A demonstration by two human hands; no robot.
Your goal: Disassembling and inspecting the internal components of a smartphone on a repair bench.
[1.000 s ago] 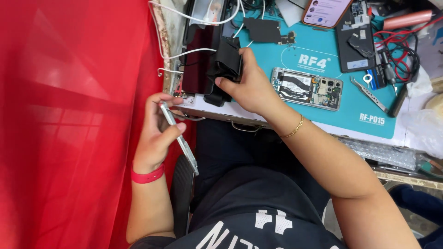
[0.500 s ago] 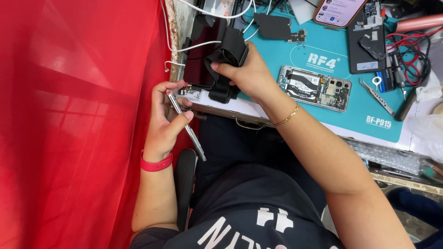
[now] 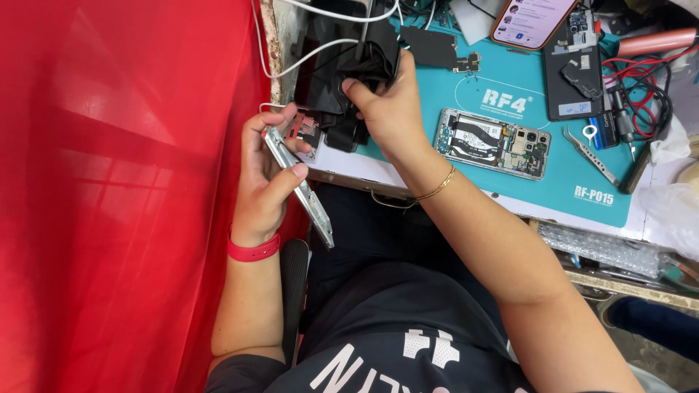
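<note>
Cluttered repair bench with a teal work mat (image 3: pixel 510 156) on it and a red curtain (image 3: pixel 109 182) hanging along its left side, so I'll place everything off the mat.

Right hand (image 3: pixel 389 109) is at the mat's left edge, fingers closed around a wad of black cloth (image 3: pixel 364 54). It's bunched up at the top and trails down past the hand toward the bench's front edge, so its long run goes roughly away-to-toward the person. Dark, soft, crumpled; can't tell if it's a cloth or a pouch. White cables (image 3: pixel 306 51) loop around just left of it.

Left hand (image 3: pixel 266 182) is off the mat completely, left of the bench's front corner. It's wrapped around a slim silver pen-shaped tool (image 3: pixel 298 185), thumb and fingers pinching the upper part. The tool's long axis runs diagonally: top end up near the bench corner, pointed end down and right toward the person's lap. So the tool tip points away from the cloth, and the right hand is the one actually on the cloth; the left sits near it but apart.

In the middle of the mat there's an opened phone (image 3: pixel 494 143) with its insides showing, right of the right hand and not touched. Metal tweezers (image 3: pixel 591 154) lie further right on the mat, and another phone with a lit screen (image 3: pixel 535 18) is at the mat's far edge.
</note>
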